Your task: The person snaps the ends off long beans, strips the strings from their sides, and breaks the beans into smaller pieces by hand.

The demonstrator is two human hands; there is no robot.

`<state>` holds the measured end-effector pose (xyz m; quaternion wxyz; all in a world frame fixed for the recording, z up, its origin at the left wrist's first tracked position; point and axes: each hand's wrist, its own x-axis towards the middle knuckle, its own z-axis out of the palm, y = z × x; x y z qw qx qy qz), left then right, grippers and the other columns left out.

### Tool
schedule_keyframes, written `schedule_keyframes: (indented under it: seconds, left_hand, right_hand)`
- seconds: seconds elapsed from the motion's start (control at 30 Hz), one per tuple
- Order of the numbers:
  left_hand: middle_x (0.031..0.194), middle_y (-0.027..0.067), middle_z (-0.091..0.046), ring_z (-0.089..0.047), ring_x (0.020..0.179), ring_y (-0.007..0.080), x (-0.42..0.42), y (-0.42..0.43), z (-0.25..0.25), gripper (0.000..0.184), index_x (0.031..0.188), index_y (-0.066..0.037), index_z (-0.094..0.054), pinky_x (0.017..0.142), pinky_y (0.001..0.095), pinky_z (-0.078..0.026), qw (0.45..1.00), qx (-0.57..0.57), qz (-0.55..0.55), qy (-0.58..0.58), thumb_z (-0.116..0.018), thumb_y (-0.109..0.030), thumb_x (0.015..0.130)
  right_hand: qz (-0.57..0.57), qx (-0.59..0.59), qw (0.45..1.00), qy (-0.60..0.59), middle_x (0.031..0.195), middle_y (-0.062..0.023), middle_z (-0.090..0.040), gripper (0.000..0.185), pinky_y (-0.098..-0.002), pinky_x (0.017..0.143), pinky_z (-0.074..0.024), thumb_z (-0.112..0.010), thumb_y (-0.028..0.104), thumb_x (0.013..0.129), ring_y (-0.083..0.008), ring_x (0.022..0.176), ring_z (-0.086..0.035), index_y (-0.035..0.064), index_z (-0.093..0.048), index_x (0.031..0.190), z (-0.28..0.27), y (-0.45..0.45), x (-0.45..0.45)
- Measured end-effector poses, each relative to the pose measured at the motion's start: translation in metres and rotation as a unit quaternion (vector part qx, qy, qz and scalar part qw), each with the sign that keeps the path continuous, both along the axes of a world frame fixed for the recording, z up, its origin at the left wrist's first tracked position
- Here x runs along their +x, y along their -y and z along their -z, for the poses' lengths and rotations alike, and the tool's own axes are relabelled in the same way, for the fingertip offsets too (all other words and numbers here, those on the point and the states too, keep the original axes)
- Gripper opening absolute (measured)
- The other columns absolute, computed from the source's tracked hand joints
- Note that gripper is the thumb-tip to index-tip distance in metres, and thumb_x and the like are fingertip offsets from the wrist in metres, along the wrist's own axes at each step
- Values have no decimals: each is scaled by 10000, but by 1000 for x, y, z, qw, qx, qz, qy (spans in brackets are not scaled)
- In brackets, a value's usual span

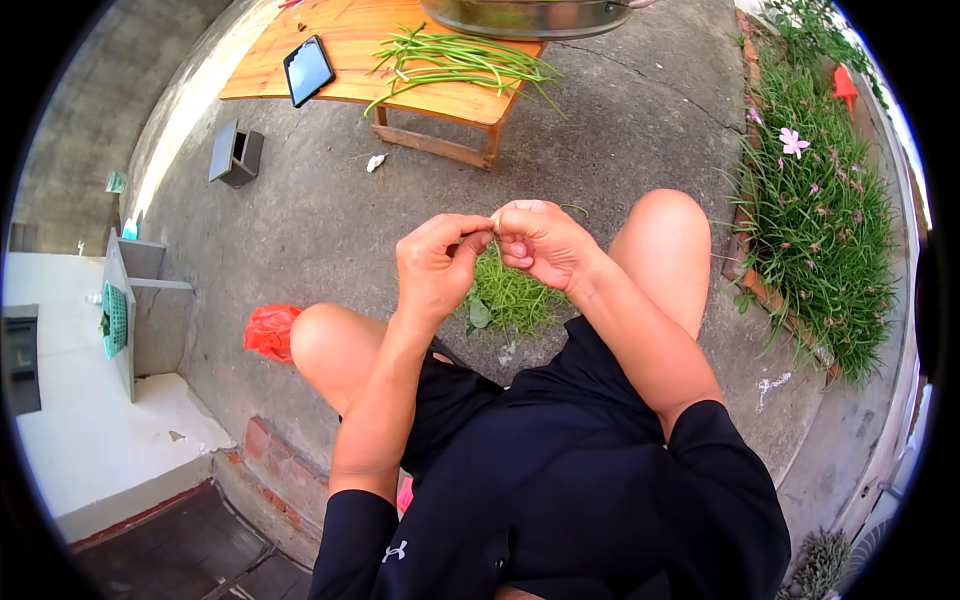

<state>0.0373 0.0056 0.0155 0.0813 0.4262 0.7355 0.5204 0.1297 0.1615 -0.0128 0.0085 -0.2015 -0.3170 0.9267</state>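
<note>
My left hand and my right hand meet at the fingertips between my knees. Both are pinched closed on something too small to make out. Below them on the concrete lies a heap of green trimmings with a broad leaf at its left side. Long green stems are spread over the low wooden table in front of me, some hanging past its right edge.
A phone or tablet lies on the table, with a metal basin at its far right. A grey box and a red plastic bag sit at left. A flower bed borders the right.
</note>
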Motion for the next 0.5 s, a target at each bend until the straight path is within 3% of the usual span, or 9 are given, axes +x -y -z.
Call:
schedule_keyframes:
  seconds: [0.07, 0.1, 0.17, 0.27, 0.5]
  left_hand:
    - [933, 99, -734, -714, 831, 155, -2, -2, 12, 174, 1034, 23, -710, 742, 271, -600, 983, 25, -7, 184, -689, 90, 874]
    - [952, 102, -734, -716, 849, 160, -2, -4, 14, 174, 1053, 29, -697, 766, 276, -607, 961, 37, -11, 274, -691, 78, 886]
    - [987, 115, -728, -715, 882, 171, -4, -2, 14, 168, 1080, 39, -675, 807, 291, -613, 941, 48, 11, 334, -684, 45, 913]
    - [996, 115, -726, -712, 876, 168, -4, -2, 11, 166, 1083, 45, -670, 802, 288, -616, 912, 67, 18, 404, -696, -11, 929]
    - [990, 107, -708, -711, 867, 180, -6, -2, 6, 160, 1041, 40, -654, 809, 300, -623, 860, 56, -19, 507, -691, -86, 950]
  right_hand:
    - [34, 169, 985, 20, 701, -18, -603, 32, -231, 466, -353, -673, 5, 824, -59, 572, -496, 5, -642, 831, -14, 5, 1]
    - [34, 168, 985, 9, 718, -21, -619, 42, -229, 479, -373, -687, 7, 822, -57, 592, -514, 0, -650, 839, -15, 5, 1]
    - [35, 165, 986, -10, 752, -27, -651, 66, -223, 505, -411, -716, 12, 817, -54, 630, -550, -9, -666, 855, -15, 4, 3]
    - [65, 261, 963, -3, 769, -19, -663, 93, -215, 555, -458, -754, 42, 825, -54, 654, -572, -8, -679, 847, -18, 11, 1]
    - [95, 322, 942, -24, 786, -7, -674, 98, -211, 603, -479, -764, 67, 835, -49, 691, -587, 3, -691, 846, 4, 16, -5]
